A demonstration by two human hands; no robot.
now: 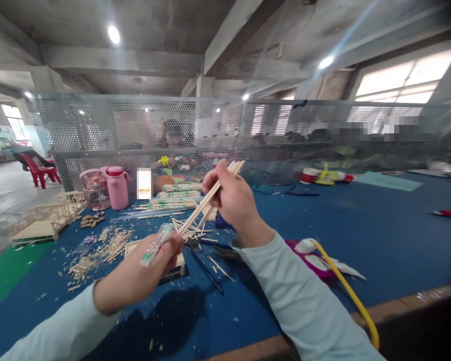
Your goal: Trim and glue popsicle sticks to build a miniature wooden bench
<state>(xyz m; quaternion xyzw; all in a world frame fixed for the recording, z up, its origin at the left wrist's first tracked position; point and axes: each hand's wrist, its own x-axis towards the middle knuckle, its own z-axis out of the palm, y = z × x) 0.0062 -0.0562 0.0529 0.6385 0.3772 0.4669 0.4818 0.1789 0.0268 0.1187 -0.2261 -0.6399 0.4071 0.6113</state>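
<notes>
A few long, pale wooden chopsticks [197, 209] slant upward between my two hands. My right hand [236, 198] is closed around their upper part, and the tips stick out above it. My left hand [150, 271] is closed on the lower ends, with a crumpled clear plastic wrapper [161, 240] with green print also in its grip. Beneath my left hand sits a small wooden stick-built piece [131, 247], partly covered. Loose cut sticks [188, 231] lie behind the left fingers. Blue-handled pliers [207, 268] rest on the table to the right of that hand.
On the blue table [293, 215] lie wood scraps [115, 245], peanuts [92, 219] and wrapped chopstick bundles [178, 200]. A pink flask [116, 188] stands behind. Small wooden models [45, 223] sit left. A glue gun [315, 260] with yellow cord lies right. A perforated screen [135, 135] borders the back.
</notes>
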